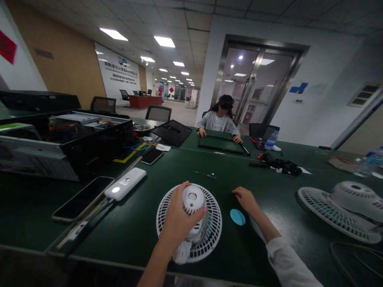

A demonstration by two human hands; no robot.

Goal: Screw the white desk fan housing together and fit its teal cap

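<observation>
A white electric fan head (214, 217) lies grille-down on the green table in front of me, its motor housing facing up. My left hand (179, 215) is wrapped round that housing, thumb on the right side and fingers over the far left. To the right of the fan, my right hand (245, 199) is low at the tabletop with its fingers curled together. Whatever those fingers hold, if anything, is hidden. Just below this hand lies a round light-blue disc (237, 217). A thin screwdriver (206, 174) rests on the table beyond the fan.
A second fan head (335, 211) with a cable lies at right. At left are an open computer case (98, 147), a phone (83, 199) and a white power bank (125, 184). Across the table, a person (220, 119) holds a black frame (221, 150). Black straps (278, 164) lie beyond my right hand.
</observation>
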